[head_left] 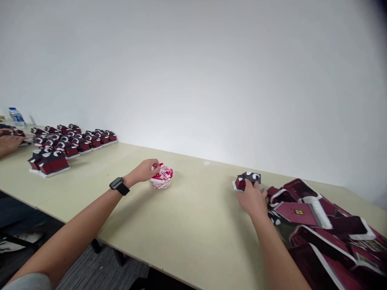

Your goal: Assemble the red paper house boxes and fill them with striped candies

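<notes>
My left hand (146,169), with a dark watch on the wrist, is at a clear round tub (161,185) filled with small red-and-white pieces (165,172). Its fingers are bent together at the tub's near-left rim, over the pieces; what they pinch is hidden. Off to the right, my right hand (253,198) is closed around a small dark-red model house (241,182) with a dark, snow-patched roof and a white base. The house is at table level, and the hand covers its near side.
A pile of dark-red house parts (302,215) with white edges lies at the right. Rows of finished-looking model houses (78,141) stand at the left, two nearer ones (54,163) in front. Another person's hand (10,144) and a water bottle (17,117) are far left. A wall (193,80) backs the table (181,225).
</notes>
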